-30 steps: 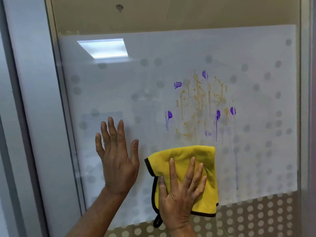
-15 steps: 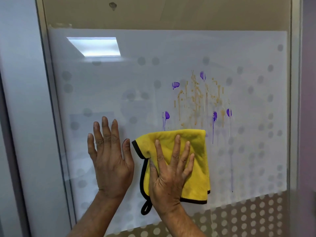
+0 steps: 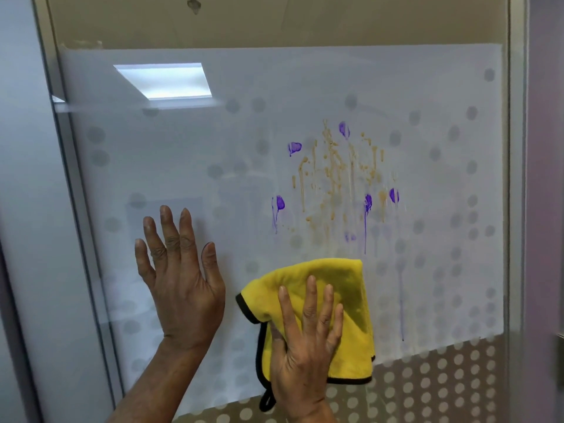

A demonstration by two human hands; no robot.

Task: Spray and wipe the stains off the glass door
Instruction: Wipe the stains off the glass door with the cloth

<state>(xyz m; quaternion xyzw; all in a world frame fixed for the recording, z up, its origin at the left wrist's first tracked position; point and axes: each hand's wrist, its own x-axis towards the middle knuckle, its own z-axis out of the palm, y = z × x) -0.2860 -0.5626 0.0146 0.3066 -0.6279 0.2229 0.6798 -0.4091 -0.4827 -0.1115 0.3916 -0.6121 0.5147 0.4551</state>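
Observation:
The frosted glass door [image 3: 189, 166] fills the view. Purple blots and brown-yellow drip stains [image 3: 332, 181] run down its middle right. My right hand [image 3: 306, 346] presses a folded yellow cloth with black edging [image 3: 345, 300] flat against the glass just below the stains, fingers straight and spread. My left hand [image 3: 180, 279] lies flat on the glass to the left of the cloth, fingers straight, holding nothing. No spray bottle is in view.
A metal door frame [image 3: 70, 184] runs down the left, another frame strip [image 3: 515, 178] down the right. The frosted film carries a dot pattern, denser in the lower band [image 3: 442, 377]. A ceiling light reflection [image 3: 161, 80] shows at the upper left.
The right hand slid the cloth up toward the stains half a second ago, then back down to below them. The left hand stays flat on the glass.

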